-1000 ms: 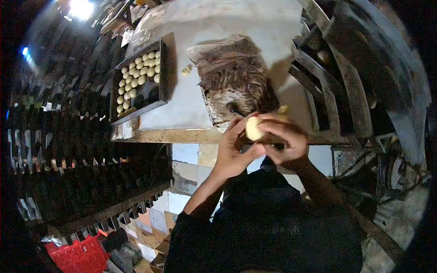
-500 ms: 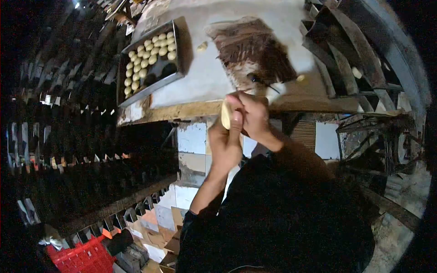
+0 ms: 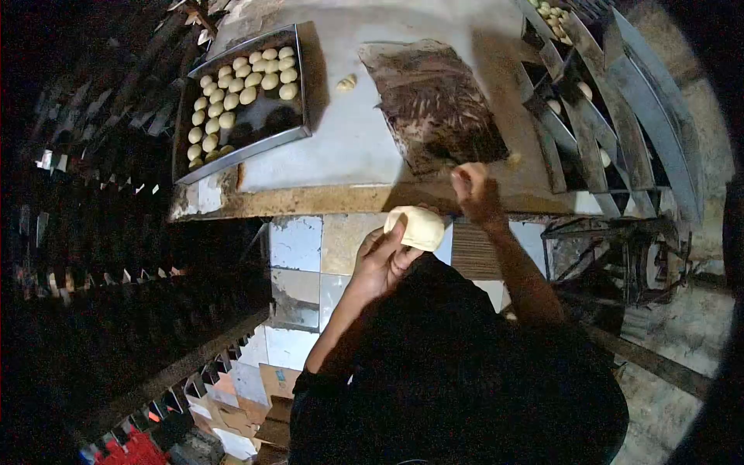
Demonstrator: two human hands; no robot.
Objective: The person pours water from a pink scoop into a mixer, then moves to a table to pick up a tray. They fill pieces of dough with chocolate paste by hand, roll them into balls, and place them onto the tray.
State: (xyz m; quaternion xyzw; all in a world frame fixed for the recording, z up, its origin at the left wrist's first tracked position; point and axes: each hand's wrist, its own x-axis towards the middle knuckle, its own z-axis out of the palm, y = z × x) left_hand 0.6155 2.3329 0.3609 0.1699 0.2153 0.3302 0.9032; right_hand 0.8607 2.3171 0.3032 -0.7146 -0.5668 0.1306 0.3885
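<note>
My left hand grips a flattened piece of pale dough, thumb on its near face, just in front of the table edge. My right hand is to the right of the dough and apart from it, at the near end of a dark brown, paste-like spread on the table. Its fingers are curled together; whether a tool is between them is hidden by shadow and blur. To the left, a metal tray holds rows of round dough balls.
A small dough scrap lies on the pale table between tray and spread. Empty-looking and partly filled metal trays are stacked at the right. Dark racks fill the left side. A cardboard box and a red crate are low at the left.
My hands have separated: the right moved off the dough toward the brown spread, while the left keeps hold of the dough and has turned its broad face into view. The camera view shifted slightly.
</note>
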